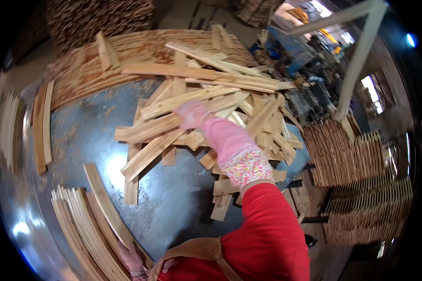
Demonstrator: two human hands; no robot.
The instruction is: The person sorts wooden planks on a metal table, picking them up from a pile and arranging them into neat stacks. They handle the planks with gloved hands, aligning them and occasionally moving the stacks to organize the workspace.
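"Where are the boards (152,128)?"

"In a messy pile (267,117) on the grey bench (89,136). They lie across each other every which way. More are side by side in a row (82,229) at the lower left."

"What are the hands doing?"

"The right hand (192,114), in a pink glove, is on top of the pile and looks like it's touching a board. It's blurry, so I can't tell if it's open or closed. The left hand (132,262) is down low by the row. I can't tell if it's gripping."

"Is a board heavy?"

"I'd guess light, because it's thin. It should be stiff, too, and not very slippery. A thin one might snap if you bent it hard."

"Where's a good place to hold it?"

"Near the middle, I think, by its two long edges, so it doesn't tip. Top ones should come easiest. Low ones may get stuck under the others. Mind the splinters!"
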